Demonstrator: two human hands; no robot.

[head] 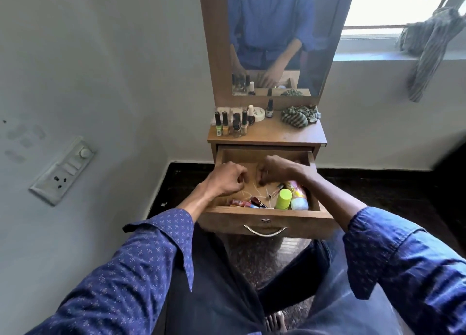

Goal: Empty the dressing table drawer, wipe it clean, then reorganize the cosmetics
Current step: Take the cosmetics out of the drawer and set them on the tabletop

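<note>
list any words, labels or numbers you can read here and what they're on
None can be read.
Round white tape roll on the wooden tabletop: dark print on its rim, too small.
Pink-patterned bottle in the open wooden drawer: coloured print, blurred.
Small nail polish bottles: labels too small.

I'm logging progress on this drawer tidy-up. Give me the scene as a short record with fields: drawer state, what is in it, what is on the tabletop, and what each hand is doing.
drawer: pulled open, not yet empty
in drawer: green-capped bottle, pale pink bottle, small vial, red tubes near the front
tabletop: row of nail polish bottles, white round jar, striped cloth
left hand: inside the drawer, fingers curled; contents not visible
right hand: inside the drawer, fingers curled; contents not visible
</note>
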